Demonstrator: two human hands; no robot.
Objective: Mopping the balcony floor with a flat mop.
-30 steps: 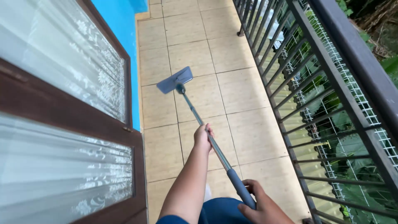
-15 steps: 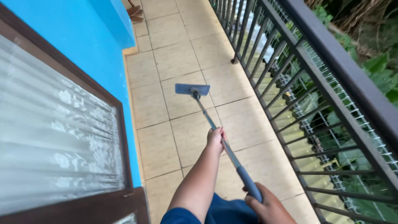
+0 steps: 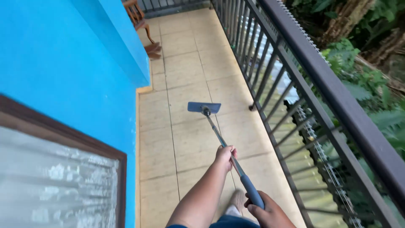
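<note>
A flat mop has a blue-grey rectangular head lying on the beige tiled floor and a thin metal pole with a blue grip. My left hand wraps around the pole at its middle. My right hand closes on the blue grip at the pole's near end, low in the head view. The mop head lies about an arm's length ahead of me, roughly midway between the blue wall and the railing.
A bright blue wall with a brown-framed frosted window runs along the left. A dark metal railing lines the right, with greenery beyond. A wooden chair stands at the far end of the balcony.
The view has advanced along the balcony: the window slid back to the lower left, more blue wall and a chair came into sight. The mop head shifted farther ahead over the tiles.
</note>
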